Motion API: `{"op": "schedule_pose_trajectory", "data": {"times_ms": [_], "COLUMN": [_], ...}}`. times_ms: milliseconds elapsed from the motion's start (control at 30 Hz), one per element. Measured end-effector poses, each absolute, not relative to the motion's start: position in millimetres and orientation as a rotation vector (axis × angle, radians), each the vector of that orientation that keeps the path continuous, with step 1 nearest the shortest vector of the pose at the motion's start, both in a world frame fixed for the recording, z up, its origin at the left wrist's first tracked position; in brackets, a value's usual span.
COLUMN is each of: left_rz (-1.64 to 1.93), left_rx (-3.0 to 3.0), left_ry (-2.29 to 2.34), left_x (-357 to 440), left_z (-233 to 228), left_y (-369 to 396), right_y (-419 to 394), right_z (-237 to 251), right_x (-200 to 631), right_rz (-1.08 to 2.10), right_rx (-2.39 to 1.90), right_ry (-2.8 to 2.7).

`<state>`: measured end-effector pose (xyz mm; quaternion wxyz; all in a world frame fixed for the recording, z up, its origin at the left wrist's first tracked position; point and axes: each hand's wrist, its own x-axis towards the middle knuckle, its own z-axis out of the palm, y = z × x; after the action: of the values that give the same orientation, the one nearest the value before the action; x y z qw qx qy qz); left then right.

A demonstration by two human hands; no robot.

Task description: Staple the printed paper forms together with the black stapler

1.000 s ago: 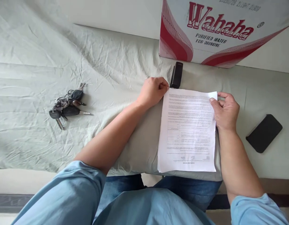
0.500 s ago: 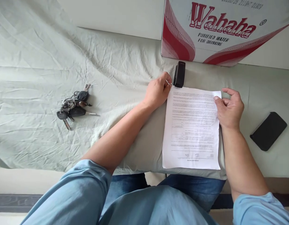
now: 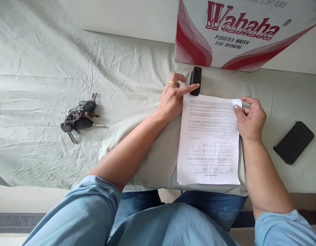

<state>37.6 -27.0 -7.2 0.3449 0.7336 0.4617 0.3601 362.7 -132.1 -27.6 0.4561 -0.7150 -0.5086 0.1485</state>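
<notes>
Cloth [image 3: 129, 82] lies wrinkled beside a pale wall [image 3: 127, 17]; left hand [image 3: 171, 100], loose, touches the stapler [image 3: 197, 76]; right hand [image 3: 251, 119] pinches the papers [image 3: 209, 143].

The stapler [image 3: 196, 76] is black, the printed paper [image 3: 210, 140] white

Top edge is cropping the carton [image 3: 232, 54], clipping its printed code [image 3: 273, 3]. Left hand [image 3: 171, 100] is partly covering the black stapler [image 3: 197, 77]. Papers [image 3: 209, 141] are showing body text too small to read. Bottom edge is cutting off blue shirt [image 3: 178, 225], right sleeve [image 3: 283, 227] included.
</notes>
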Motion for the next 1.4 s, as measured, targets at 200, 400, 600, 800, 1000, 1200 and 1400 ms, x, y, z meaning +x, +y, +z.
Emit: {"op": "schedule_pose_trajectory", "data": {"times_ms": [200, 400, 600, 800, 1000, 1200, 1400], "left_rz": [0.887, 0.846, 0.929, 0.903, 0.877, 0.794, 0.588], "left_rx": [1.982, 1.993, 1.850, 1.637, 1.568, 1.524, 1.630], "left_ry": [1.182, 1.219, 1.161, 1.175, 1.147, 1.031, 0.783], "left_x": [35, 37, 35, 28, 26, 19, 13], "left_z": [-15, -12, -3, -3, 1, 9, 19], "left_y": [-24, -28, -24, -25, -25, -30, -40], "right_y": [-132, -134, -138, -144, -151, -140, -129], "right_z": [-27, -19, -13, -1, -1, -5, -9], "right_x": [362, 358, 354, 349, 360, 362, 357], "right_rz": [0.344, 0.386, 0.688, 0.842, 0.824, 0.791, 0.683], "right_rx": [-1.777, -1.743, -1.479, -1.343, -1.251, -1.154, -1.187], "right_ry": [-1.257, -1.159, -0.977, -0.877, -0.818, -0.818, -0.822]}}
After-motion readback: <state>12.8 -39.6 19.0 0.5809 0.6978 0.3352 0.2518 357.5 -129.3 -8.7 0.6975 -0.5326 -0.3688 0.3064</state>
